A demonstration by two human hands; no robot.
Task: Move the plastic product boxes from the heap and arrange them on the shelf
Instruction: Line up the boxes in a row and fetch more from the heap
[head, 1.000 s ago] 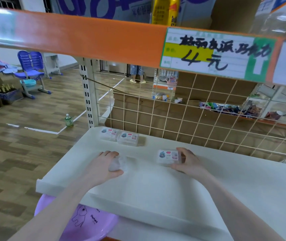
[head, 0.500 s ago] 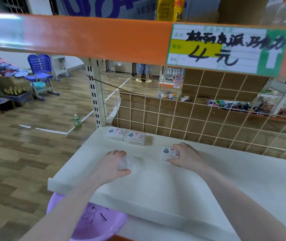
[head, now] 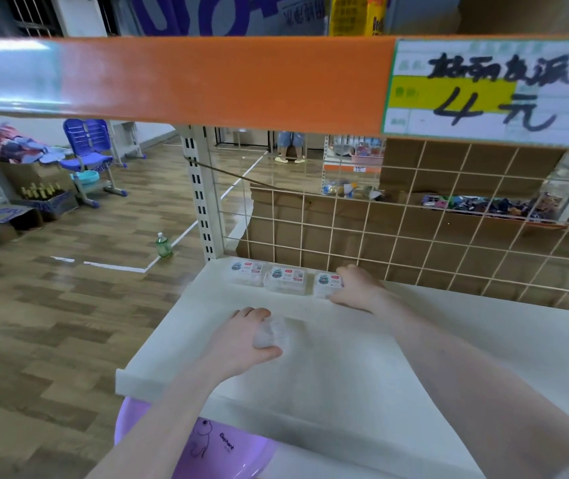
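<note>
Right hand (head: 357, 286) holding third box (head: 327, 284) beside row, shelf (head: 449, 340) rightward bare

Three boxes sit in a row at the back left of the shelf (head: 345, 368), before the wire grid (head: 414, 236): left box (head: 247, 271), middle box (head: 286, 279), right box (head: 326, 284). The right hand (head: 357, 288) holds the right box. Nearer the front, the left hand (head: 241, 338) holds a fourth box (head: 272, 335). A basin (head: 203, 447) lies below the shelf's front edge. A bottle (head: 164, 245) stands on the floor (head: 51, 323) to the left.
</note>
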